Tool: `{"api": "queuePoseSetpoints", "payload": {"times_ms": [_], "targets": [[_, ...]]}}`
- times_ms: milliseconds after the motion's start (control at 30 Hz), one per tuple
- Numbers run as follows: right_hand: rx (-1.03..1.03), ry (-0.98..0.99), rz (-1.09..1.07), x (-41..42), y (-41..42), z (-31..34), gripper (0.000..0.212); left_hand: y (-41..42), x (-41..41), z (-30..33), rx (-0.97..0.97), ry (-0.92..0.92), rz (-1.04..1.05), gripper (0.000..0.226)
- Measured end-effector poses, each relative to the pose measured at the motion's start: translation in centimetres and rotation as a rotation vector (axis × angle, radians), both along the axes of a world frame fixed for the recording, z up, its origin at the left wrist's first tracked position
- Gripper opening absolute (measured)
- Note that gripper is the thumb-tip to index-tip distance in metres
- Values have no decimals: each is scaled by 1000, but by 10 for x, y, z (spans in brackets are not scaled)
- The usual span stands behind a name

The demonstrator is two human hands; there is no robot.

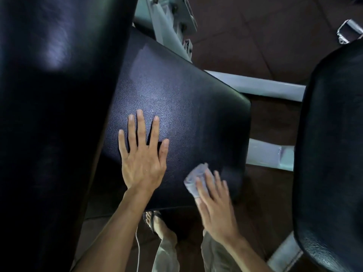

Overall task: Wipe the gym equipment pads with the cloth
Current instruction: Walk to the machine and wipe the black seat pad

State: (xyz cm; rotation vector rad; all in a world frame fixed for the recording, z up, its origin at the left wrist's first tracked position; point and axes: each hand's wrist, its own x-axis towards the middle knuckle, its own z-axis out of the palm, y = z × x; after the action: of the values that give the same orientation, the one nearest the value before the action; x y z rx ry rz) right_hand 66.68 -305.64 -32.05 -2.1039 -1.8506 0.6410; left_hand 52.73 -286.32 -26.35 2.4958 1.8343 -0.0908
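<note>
Dim floor (245, 32); blurred right hand (214, 205) half-hides cloth (194, 179).

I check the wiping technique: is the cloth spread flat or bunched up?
Bunched up. The cloth shows as a small crumpled wad under the right hand on the seat pad, not a flat sheet.

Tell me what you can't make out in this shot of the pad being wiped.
- Cloth: head view, motion-blurred and partly under the right hand, so its size and fold are unclear.
- Left pad and right pad: cut off by the frame edges.
- Middle pad: part lies beneath the left hand.
- Frame: mostly hidden behind the pads.
</note>
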Motion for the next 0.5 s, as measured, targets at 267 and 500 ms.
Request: {"api": "queuePoseSetpoints", "payload": {"times_ms": [267,500], "targets": [[-13,61,-741,34,179,4,58,-2,2,-2,12,12,-3,63],[-18,496,-408,-62,61,37,52,0,1,0,-10,5,-6,65]]}}
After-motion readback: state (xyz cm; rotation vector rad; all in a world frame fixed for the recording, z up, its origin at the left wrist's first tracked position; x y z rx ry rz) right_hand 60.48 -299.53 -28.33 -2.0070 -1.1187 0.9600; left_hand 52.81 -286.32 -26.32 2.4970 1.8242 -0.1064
